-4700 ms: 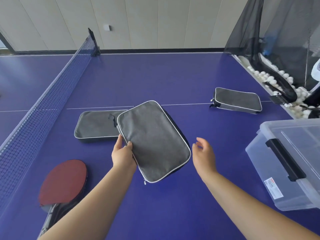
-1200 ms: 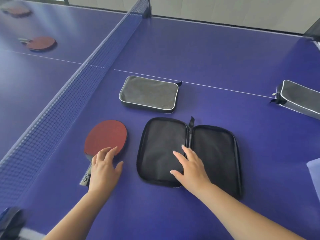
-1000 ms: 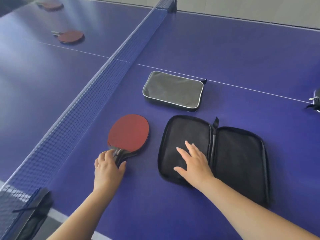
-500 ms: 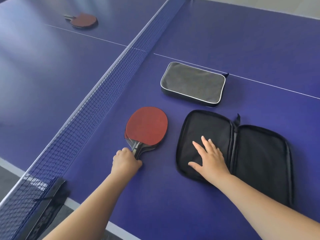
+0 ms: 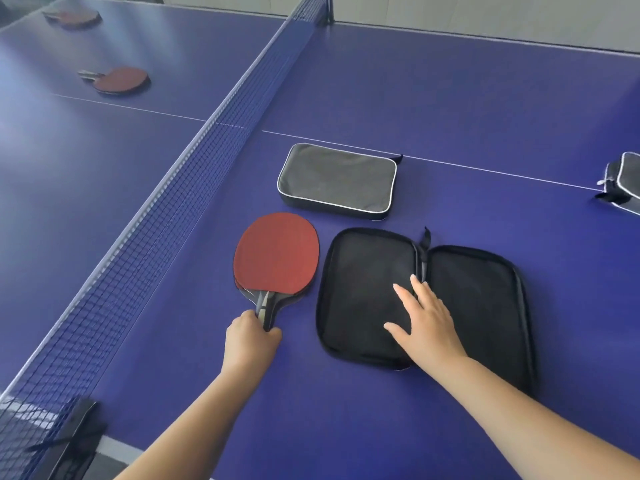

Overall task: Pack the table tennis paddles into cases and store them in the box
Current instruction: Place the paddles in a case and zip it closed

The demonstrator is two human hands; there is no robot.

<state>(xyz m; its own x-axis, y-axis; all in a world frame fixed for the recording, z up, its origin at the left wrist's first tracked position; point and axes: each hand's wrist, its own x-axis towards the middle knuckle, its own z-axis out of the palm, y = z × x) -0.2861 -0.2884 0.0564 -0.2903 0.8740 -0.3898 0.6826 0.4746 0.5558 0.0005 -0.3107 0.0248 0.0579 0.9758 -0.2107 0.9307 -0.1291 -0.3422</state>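
Note:
A red-faced paddle (image 5: 276, 252) lies on the blue table, with a second paddle seemingly stacked under it. My left hand (image 5: 250, 341) is closed around its handle. Right beside it an unzipped black case (image 5: 485, 306) lies spread flat, mesh lining up. My right hand (image 5: 427, 323) rests flat with spread fingers on the case's left half. A zipped grey case (image 5: 337, 180) sits just behind the paddle. Another grey case (image 5: 623, 185) pokes in at the right edge. The box is out of view.
The net (image 5: 156, 216) runs diagonally along the left of my work area, its clamp (image 5: 65, 441) at the near corner. Beyond the net lie two more red paddles, one (image 5: 119, 79) mid-table and another (image 5: 74, 17) at the far left corner.
My left hand has gone from reaching over the paddle to closing on its handle. The case, shut in my hands earlier, lies spread flat under my right hand. The view shifted left.

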